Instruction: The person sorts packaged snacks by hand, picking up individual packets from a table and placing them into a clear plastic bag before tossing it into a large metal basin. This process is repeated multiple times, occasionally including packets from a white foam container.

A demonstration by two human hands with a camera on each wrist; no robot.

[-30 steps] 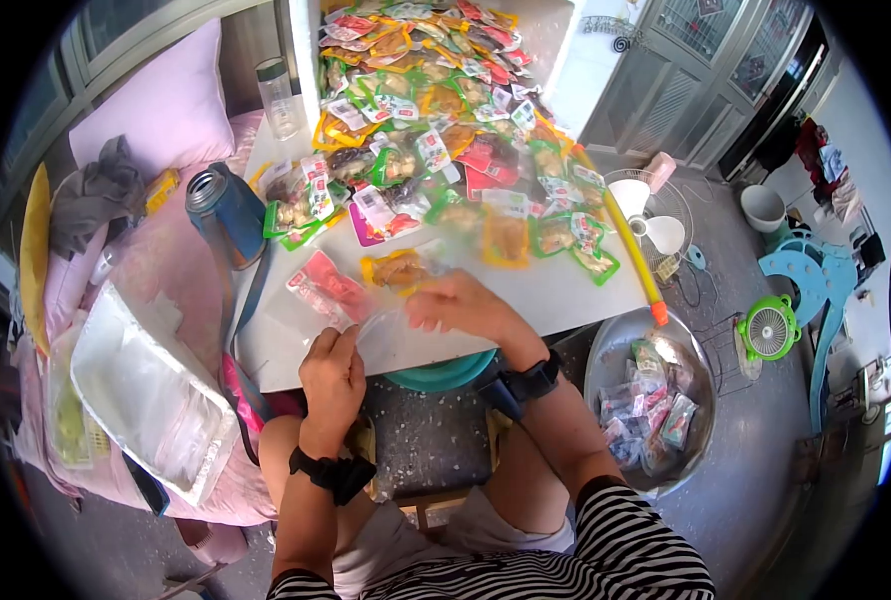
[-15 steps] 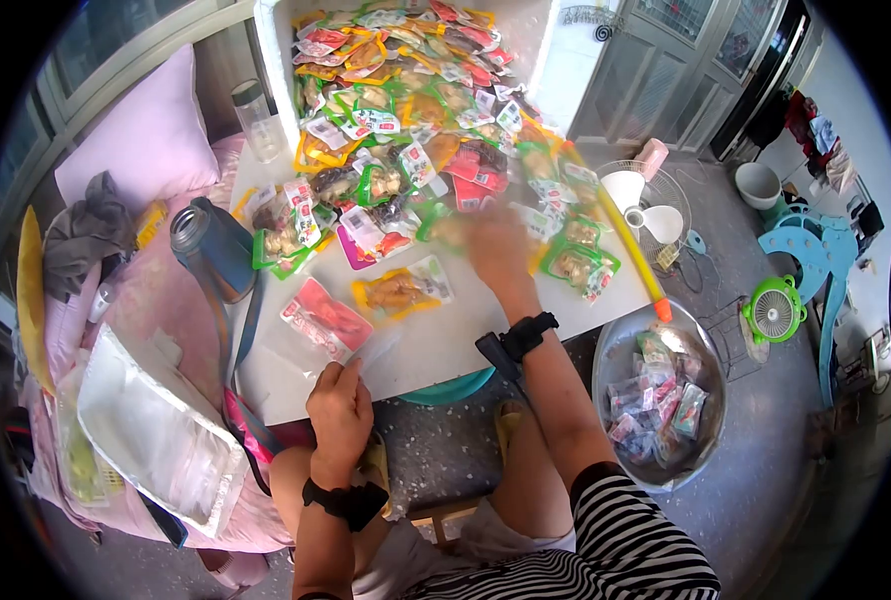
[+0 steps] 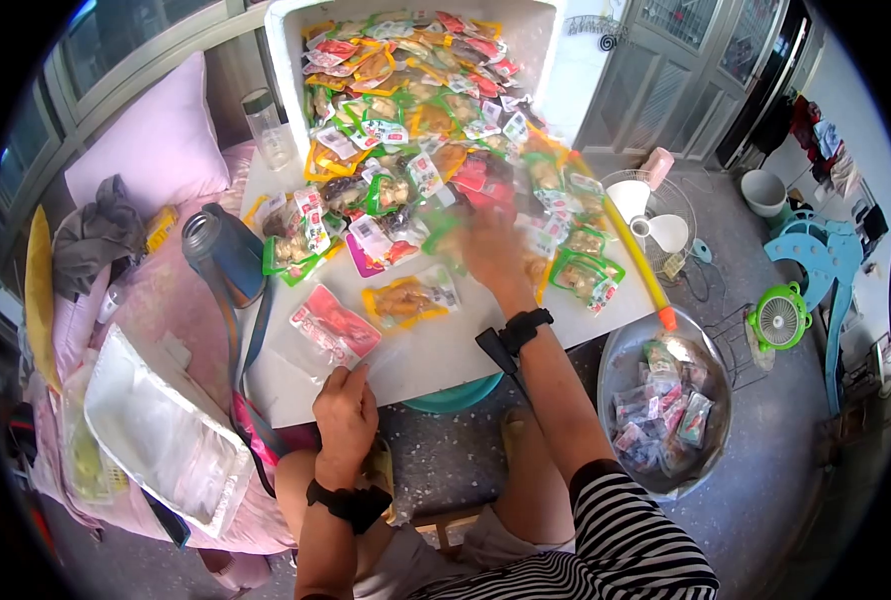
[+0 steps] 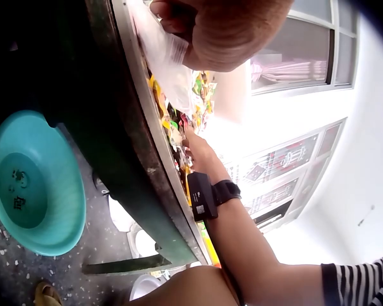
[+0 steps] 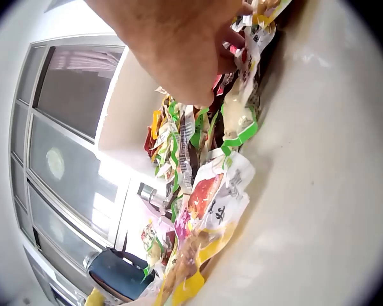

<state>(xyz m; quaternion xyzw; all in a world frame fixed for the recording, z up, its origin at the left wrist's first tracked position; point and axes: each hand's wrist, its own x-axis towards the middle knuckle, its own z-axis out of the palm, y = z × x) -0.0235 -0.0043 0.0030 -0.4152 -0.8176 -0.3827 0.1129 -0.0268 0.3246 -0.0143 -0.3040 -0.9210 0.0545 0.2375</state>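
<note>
At the near edge of the white table, the left hand (image 3: pixel 346 415) pinches a clear plastic bag (image 4: pixel 169 60), its fingers curled. Just beyond it lies a red-and-clear packet (image 3: pixel 334 325), with a yellow-edged packet (image 3: pixel 408 298) to its right. The right hand (image 3: pixel 498 255), blurred in the head view, reaches into the front of the packet heap. In the right wrist view that hand (image 5: pixel 179 48) has bent fingers down among red, white and green packets (image 5: pixel 239 121); whether they grip one is hidden.
A white foam box (image 3: pixel 284 60) full of packets stands at the back. A yellow stick (image 3: pixel 638 250) lies along the right edge, above a metal basin (image 3: pixel 718 440) of bagged packets. A blue flask (image 3: pixel 228 262) is at left, a teal basin (image 4: pixel 70 185) under the table.
My right hand has moved forward from beside the left hand to the packet heap, and stays there since half a second ago. My left hand keeps hold of the clear bag near the table edge.
</note>
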